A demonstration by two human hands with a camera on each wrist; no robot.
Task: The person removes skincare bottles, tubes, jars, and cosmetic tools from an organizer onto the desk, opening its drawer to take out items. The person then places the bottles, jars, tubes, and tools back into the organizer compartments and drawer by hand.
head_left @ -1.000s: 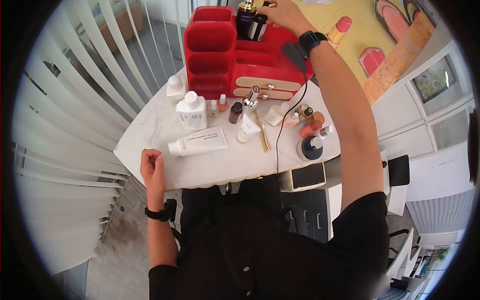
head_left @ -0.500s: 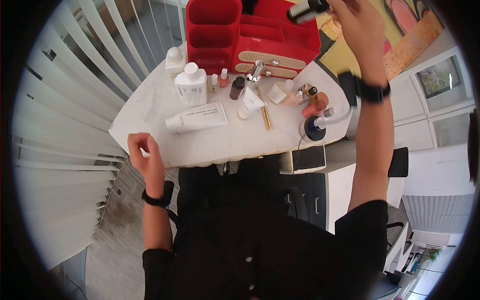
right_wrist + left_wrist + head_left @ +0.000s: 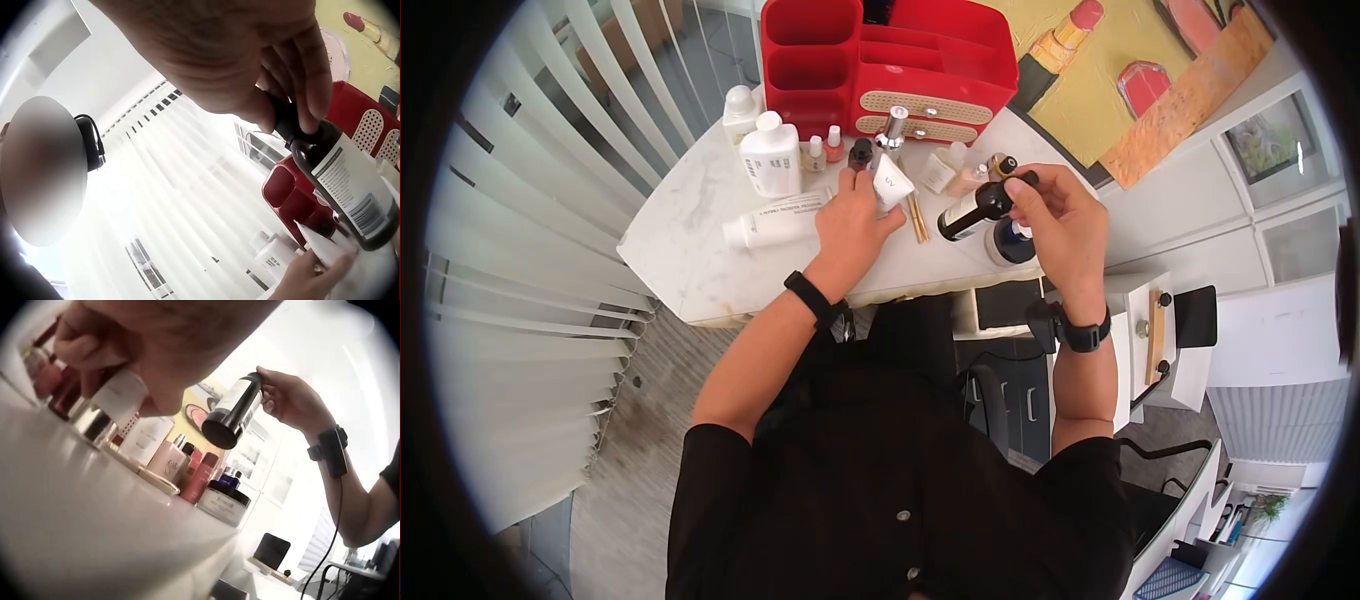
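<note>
My right hand (image 3: 1065,225) holds a dark bottle (image 3: 970,215) by its black cap, tilted above the right part of the table. A white label with a barcode shows on the bottle (image 3: 356,187) in the right wrist view. My left hand (image 3: 855,230) reaches in at the middle of the table, its thumb and fingers around a white tube (image 3: 892,183) marked UV. In the left wrist view the tube (image 3: 120,395) has a shiny metallic band low down. Just beyond the left fingertips is a small dark bottle (image 3: 860,152), partly hidden. A larger white tube (image 3: 770,228) lies beside this hand.
A red organizer (image 3: 810,75) with two drawers stands at the back. White bottles (image 3: 770,160) and small nail polish bottles (image 3: 834,145) are at left. A gold stick (image 3: 917,218) lies mid-table. A dark blue jar (image 3: 1008,243) sits near the right edge, and a cable hangs from the right wrist.
My right hand has lifted the dark bottle out of the organizer and brought it down to the table's right side. My left hand has moved from the left edge to the white tube.
</note>
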